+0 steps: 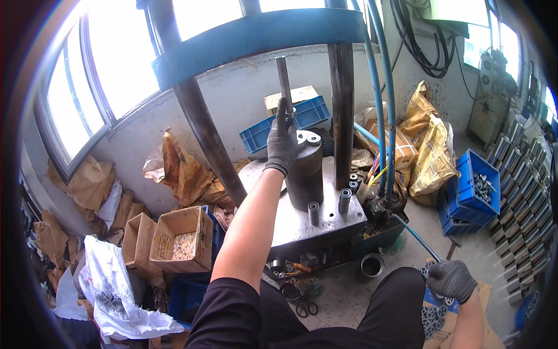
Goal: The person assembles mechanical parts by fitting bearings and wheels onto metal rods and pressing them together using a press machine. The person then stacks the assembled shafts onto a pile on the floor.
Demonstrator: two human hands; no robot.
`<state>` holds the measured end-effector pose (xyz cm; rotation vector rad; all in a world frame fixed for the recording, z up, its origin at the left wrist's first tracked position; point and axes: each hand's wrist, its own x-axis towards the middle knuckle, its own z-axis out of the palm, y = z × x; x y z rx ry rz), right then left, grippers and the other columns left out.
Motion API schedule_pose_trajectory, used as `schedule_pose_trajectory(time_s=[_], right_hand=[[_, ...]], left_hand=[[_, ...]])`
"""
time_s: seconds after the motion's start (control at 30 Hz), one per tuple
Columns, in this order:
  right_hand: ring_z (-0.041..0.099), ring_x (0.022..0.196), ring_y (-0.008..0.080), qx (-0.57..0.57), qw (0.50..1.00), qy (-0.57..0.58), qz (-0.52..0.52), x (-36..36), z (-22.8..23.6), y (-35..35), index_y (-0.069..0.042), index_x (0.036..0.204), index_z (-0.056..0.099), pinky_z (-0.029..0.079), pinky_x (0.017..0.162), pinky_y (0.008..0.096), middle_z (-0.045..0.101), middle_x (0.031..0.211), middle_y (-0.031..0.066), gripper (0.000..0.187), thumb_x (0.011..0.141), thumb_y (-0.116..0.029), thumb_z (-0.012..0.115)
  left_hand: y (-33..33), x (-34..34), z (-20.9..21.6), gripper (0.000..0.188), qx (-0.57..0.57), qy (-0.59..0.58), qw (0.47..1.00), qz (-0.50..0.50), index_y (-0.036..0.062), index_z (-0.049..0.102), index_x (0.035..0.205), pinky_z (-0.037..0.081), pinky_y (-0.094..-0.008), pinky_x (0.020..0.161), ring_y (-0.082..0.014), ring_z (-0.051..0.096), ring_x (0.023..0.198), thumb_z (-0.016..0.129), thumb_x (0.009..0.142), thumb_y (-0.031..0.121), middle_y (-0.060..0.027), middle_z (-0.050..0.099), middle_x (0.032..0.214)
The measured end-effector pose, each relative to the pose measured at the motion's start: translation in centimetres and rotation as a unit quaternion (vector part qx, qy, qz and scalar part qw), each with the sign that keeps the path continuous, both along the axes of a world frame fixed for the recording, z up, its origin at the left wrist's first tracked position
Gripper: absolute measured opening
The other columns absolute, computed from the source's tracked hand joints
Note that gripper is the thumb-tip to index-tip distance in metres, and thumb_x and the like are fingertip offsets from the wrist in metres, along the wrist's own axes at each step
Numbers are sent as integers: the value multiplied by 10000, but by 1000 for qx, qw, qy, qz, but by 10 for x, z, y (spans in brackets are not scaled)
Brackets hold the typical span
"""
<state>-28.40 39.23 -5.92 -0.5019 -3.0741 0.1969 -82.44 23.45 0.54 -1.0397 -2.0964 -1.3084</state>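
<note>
My left hand [283,145], in a dark grey glove, reaches over a thick dark steel cylinder [306,180] on the press table. Its fingers close around the lower part of an upright metal rod [283,75], which stands above the cylinder's top. What the rod's lower end rests on is partly hidden by the hand. A bright disc with round holes [314,139] lies on the cylinder. At the lower right, my gloved right hand [451,280] grips the end of a blue lever [419,237] that runs from a hydraulic unit [385,210]. Metal chain-like links [433,320] lie beneath that hand.
The press has dark columns [341,110] and a blue crossbeam [261,38]. Small metal sleeves [344,200] stand on its steel table [285,224]. Cardboard boxes [185,239] sit left, blue crates [474,183] right, beside stacked metal bars [514,215]. A metal cup [371,266] and scissors [306,309] are on the floor.
</note>
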Motion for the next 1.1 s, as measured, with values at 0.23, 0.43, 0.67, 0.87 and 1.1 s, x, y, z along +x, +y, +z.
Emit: schedule_pose_trajectory(time_s=[0.23, 0.43, 0.67, 0.87, 1.1], right_hand=[[669, 702, 387, 12, 1000, -11, -9, 4, -7, 2, -76, 731, 725, 533, 681, 488, 665, 689, 170, 256, 784, -321, 673], [675, 704, 389, 7, 1000, -6, -8, 2, -8, -1, -66, 722, 699, 537, 665, 493, 663, 687, 179, 243, 774, -302, 672], [678, 707, 386, 1, 1000, -22, -5, 4, -3, 0, -62, 736, 696, 540, 662, 492, 660, 684, 182, 237, 778, -293, 667], [697, 743, 377, -33, 999, 15, 24, -4, 14, 16, -54, 864, 751, 558, 707, 469, 703, 781, 172, 246, 796, -276, 671], [722, 864, 364, -100, 992, 80, -22, -12, 28, 11, -41, 1000, 772, 580, 796, 432, 743, 940, 165, 290, 795, -222, 674]], left_hand=[[1, 1, 1, 951, -1, 13, 1000, 19, 295, 93, 1674, 592, -480, 850, -370, 695, 1050, 563, 935, -78, -216, 661, 1224], [2, -4, -3, 912, 11, 21, 1000, 11, 313, 107, 1669, 588, -479, 829, -370, 699, 1026, 552, 966, -59, -214, 665, 1205], [5, -11, -8, 907, 33, 31, 999, 18, 338, 138, 1683, 543, -405, 686, -262, 666, 766, 533, 965, -51, -145, 700, 1047], [7, -11, -9, 905, 33, 22, 999, 19, 334, 140, 1684, 536, -393, 659, -213, 651, 747, 537, 968, -51, -116, 682, 978], [4, -20, -15, 905, 49, 50, 997, 10, 365, 105, 1677, 536, -387, 634, -205, 659, 736, 575, 999, -6, -116, 674, 979]])
